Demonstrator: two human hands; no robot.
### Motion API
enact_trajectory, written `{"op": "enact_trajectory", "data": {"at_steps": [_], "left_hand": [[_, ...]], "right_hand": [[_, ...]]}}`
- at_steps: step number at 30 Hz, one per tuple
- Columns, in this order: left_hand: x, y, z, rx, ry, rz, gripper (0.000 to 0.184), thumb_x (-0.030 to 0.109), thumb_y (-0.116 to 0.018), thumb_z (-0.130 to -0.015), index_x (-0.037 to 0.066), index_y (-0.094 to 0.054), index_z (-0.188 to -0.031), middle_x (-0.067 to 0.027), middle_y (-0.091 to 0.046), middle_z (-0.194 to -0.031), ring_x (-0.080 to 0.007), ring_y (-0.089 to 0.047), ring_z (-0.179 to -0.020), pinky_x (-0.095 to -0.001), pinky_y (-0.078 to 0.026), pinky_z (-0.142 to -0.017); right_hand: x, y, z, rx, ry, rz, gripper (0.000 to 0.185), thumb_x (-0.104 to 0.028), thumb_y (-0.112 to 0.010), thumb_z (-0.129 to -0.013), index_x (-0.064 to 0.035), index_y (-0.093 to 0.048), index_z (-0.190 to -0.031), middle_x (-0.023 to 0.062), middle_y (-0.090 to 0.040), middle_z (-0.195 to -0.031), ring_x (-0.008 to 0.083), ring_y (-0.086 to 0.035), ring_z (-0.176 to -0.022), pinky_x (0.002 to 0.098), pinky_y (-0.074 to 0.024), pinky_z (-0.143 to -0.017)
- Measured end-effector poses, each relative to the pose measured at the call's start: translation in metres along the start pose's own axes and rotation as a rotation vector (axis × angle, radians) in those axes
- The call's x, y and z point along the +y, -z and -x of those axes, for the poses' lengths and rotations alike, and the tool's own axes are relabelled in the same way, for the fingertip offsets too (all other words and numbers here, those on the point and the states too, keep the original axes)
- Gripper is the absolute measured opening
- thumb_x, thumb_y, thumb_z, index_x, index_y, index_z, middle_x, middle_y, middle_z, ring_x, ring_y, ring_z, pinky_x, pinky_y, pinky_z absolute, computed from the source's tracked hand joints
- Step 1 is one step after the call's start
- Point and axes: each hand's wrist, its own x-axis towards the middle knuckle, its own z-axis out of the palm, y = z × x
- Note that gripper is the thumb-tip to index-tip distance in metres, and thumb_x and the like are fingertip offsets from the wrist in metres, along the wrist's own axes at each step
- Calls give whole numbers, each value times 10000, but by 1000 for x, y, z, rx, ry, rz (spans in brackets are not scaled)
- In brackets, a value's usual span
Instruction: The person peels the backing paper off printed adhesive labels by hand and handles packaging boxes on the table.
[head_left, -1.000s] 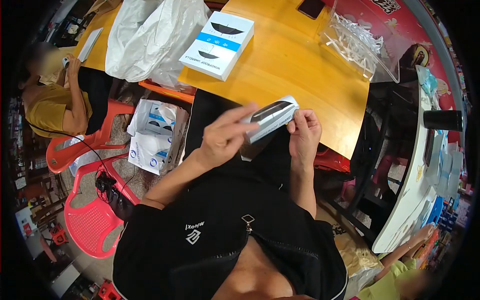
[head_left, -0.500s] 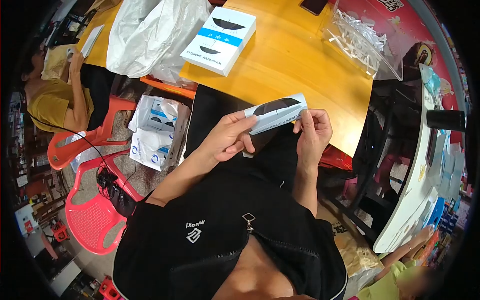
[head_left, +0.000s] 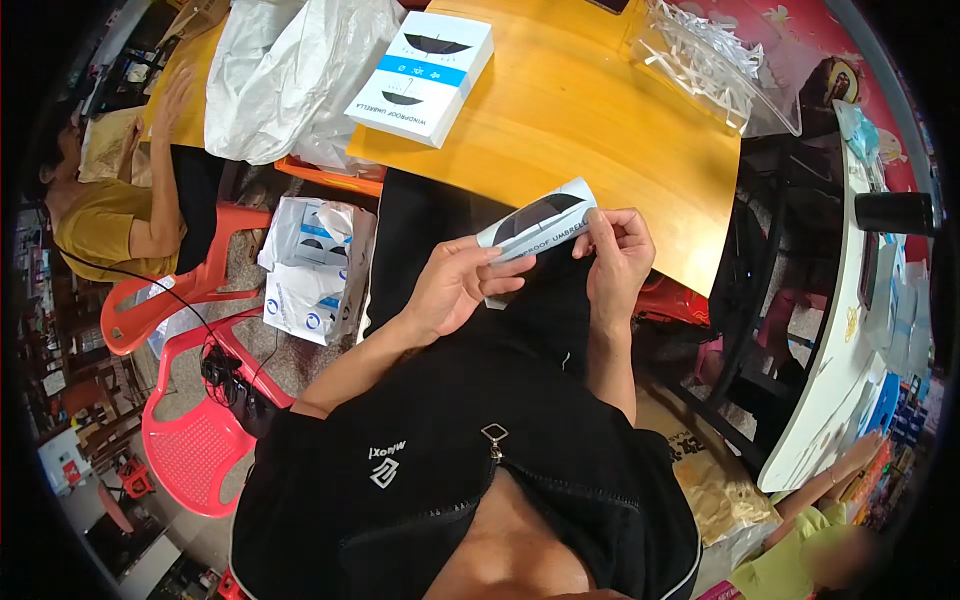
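A printed paper sleeve (head_left: 537, 222) with a black umbrella picture and "WINDPROOF UMBRELLA" lettering is curled between my hands, above my lap. My left hand (head_left: 462, 285) grips its left end, thumb on the printed face and fingers underneath. At the other end, my right hand (head_left: 620, 255) pinches the edge between thumb and fingers. Beyond my hands, on the table, lies a thick white block (head_left: 420, 80) with the same umbrella print and a blue band; whether it is a box or a stack of sheets I cannot tell.
The yellow table (head_left: 560, 110) carries a clear bin (head_left: 770, 105) of white strips. White plastic bags (head_left: 265, 80) hang at its left. On the floor stands an opened white package (head_left: 315, 270) near a pink chair (head_left: 195, 450). Two other people sit at the left and lower right.
The sleeve has curled more and shifted slightly left, with both hands still on it. My left fingers have moved up against its lower edge. The person at left has raised a hand.
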Motion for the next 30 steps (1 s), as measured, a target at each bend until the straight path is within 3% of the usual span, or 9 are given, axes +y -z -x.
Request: {"op": "enact_trajectory", "data": {"at_steps": [4,6,7,16,19,24,30], "left_hand": [[2,-7,0,11,-66,90,264,51,-496,-904,-101,-547,-1114,-191,-604,-1096,-273,-615,-1017,-308,-541,-794],[1,-12,-1,160,-91,-260,240,52,-556,-883,-83,-581,-1080,-168,-635,-1028,-221,-638,-956,-277,-543,-770],[-3,-10,-2,187,-117,-245,229,63,-601,-865,-70,-603,-1051,-148,-652,-978,-181,-650,-904,-250,-544,-741],[-4,2,-6,259,-58,-269,233,93,-592,-879,-81,-590,-1035,-163,-650,-941,-209,-677,-763,-213,-546,-572],[-4,4,-4,276,-62,-274,236,94,-591,-881,-83,-587,-1037,-160,-649,-929,-211,-677,-756,-211,-543,-556],[-10,11,-10,300,-150,-267,240,101,-579,-890,-82,-584,-1044,-164,-649,-952,-213,-678,-776,-221,-548,-582],[-13,18,-11,292,-210,-340,220,131,-571,-902,-44,-600,-1032,-135,-654,-965,-206,-678,-793,-243,-552,-618]], "right_hand": [[0,-1,2,10,-28,7,103,-59,-606,-866,-2,-535,-819,66,-593,-682,108,-546,-515,205,-413,-496],[-1,-4,3,21,-24,-1,90,-31,-597,-865,-2,-537,-804,62,-585,-671,100,-519,-503,202,-399,-488],[-1,-4,3,17,-27,-1,90,-31,-597,-865,-2,-537,-804,62,-585,-671,100,-519,-503,202,-399,-488],[5,-3,2,-8,-74,66,90,-38,-614,-854,-6,-541,-811,63,-601,-667,103,-547,-527,202,-412,-501],[4,-6,0,-17,-100,10,75,-30,-614,-849,21,-564,-871,76,-620,-702,96,-543,-529,196,-415,-509],[13,-5,-1,-44,-168,92,216,-35,-594,-861,75,-584,-1047,71,-636,-766,85,-549,-562,187,-416,-530],[20,-2,1,-86,-176,189,196,-77,-571,-886,70,-602,-1014,46,-633,-764,77,-565,-602,186,-410,-580]]}}
